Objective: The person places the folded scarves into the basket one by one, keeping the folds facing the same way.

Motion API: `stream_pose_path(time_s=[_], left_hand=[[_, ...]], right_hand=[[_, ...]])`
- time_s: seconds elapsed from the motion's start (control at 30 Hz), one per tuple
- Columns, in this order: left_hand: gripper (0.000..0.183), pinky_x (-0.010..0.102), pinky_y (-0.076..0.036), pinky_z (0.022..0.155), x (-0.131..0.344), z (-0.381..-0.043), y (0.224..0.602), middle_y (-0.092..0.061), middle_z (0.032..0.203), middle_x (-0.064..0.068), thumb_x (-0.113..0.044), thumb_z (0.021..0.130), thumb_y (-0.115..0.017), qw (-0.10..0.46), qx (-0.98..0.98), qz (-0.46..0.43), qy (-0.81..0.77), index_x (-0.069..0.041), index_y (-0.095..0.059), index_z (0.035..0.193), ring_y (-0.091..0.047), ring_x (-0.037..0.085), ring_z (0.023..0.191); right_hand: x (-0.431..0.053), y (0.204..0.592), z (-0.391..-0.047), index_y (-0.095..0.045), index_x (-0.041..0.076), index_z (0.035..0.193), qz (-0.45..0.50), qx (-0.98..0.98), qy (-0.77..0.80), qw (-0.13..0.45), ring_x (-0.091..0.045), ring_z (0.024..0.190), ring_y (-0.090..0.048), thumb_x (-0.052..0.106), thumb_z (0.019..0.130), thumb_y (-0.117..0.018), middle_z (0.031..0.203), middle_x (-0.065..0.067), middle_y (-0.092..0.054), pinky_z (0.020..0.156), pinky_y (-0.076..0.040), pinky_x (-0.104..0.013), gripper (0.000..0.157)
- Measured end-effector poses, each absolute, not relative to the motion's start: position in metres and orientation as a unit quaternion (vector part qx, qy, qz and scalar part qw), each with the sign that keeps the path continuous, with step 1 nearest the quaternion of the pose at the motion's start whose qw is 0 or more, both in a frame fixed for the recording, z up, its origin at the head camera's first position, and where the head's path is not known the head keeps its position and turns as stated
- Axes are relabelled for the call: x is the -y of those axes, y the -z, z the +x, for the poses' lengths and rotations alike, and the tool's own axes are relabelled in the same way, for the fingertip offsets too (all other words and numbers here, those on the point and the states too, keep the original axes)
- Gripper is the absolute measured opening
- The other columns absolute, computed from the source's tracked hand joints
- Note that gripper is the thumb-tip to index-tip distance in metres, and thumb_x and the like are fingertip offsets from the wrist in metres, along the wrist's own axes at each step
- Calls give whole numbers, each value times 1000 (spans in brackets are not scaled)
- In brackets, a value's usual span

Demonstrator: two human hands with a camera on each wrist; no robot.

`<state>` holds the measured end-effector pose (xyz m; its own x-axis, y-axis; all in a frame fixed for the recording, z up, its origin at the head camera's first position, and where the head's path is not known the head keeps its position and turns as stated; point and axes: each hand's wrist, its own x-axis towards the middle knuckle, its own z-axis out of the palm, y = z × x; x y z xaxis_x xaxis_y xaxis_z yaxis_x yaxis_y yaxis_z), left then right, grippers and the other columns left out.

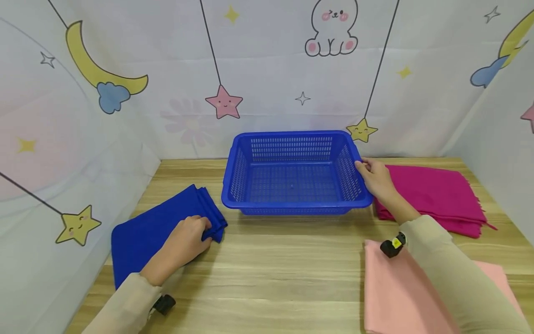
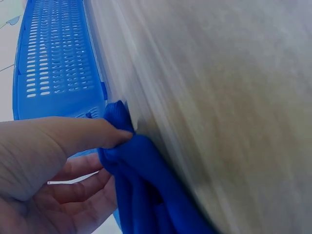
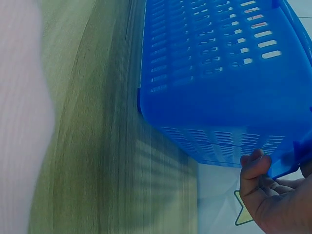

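Observation:
A blue plastic basket (image 1: 292,205) with slotted walls stands at the back middle of the wooden table; its inside shows bare. With thumb and fingers, my right hand (image 1: 377,183) grips the basket's right rim. On the left lies a folded blue cloth (image 1: 152,227). My left hand (image 1: 187,241) holds its right edge near the layered corner. From the left wrist view, the thumb presses on the bunched blue folds, with the fingers curled behind them. The right wrist view shows the right hand's fingers (image 3: 254,168) at the rim corner.
Beside the basket, a folded magenta cloth (image 1: 434,195) with a fringed edge lies at the back right. A pink cloth (image 1: 400,292) is at the front right, partly under my right sleeve. Printed fabric walls (image 1: 267,60) enclose the table (image 1: 283,273) behind and at both sides.

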<state>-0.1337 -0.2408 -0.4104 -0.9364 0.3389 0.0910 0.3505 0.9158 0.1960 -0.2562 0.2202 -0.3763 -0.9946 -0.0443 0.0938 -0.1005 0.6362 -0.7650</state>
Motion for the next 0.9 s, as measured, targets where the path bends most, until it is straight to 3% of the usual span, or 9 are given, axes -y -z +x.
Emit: stream_pose_path(time_s=[0.2, 0.57, 0.7, 0.9], left_hand=[[18, 42, -58, 70, 241, -133, 413, -70, 88, 17, 2, 77, -79, 36, 976, -178, 118, 6, -71, 92, -68, 31, 84], [15, 41, -58, 68, 239, -132, 416, -71, 86, 15, 5, 76, -80, 63, 972, -184, 130, 4, -73, 90, -69, 29, 81], [15, 41, -57, 67, 239, -131, 419, -70, 84, 13, 6, 75, -81, 80, 971, -181, 135, 2, -73, 88, -68, 28, 79], [15, 42, -57, 67, 239, -131, 419, -71, 84, 13, 6, 75, -81, 83, 971, -177, 139, 2, -74, 88, -68, 28, 79]], right_hand=[[-221, 376, -257, -42, -18, 139, 41, 903, -427, 34, -32, 85, -68, 27, 109, -40, 107, -32, -65, 70, -58, -28, 55], [-221, 377, -258, -39, -19, 141, 46, 904, -423, 40, -30, 84, -67, 26, 109, -39, 106, -32, -66, 65, -53, -19, 55], [-218, 376, -258, -39, -19, 140, 50, 903, -424, 40, -36, 88, -67, 25, 109, -39, 108, -33, -65, 69, -57, -26, 54], [-217, 376, -258, -40, -19, 140, 51, 908, -413, 41, -42, 95, -66, 23, 110, -38, 113, -35, -63, 83, -56, -49, 51]])
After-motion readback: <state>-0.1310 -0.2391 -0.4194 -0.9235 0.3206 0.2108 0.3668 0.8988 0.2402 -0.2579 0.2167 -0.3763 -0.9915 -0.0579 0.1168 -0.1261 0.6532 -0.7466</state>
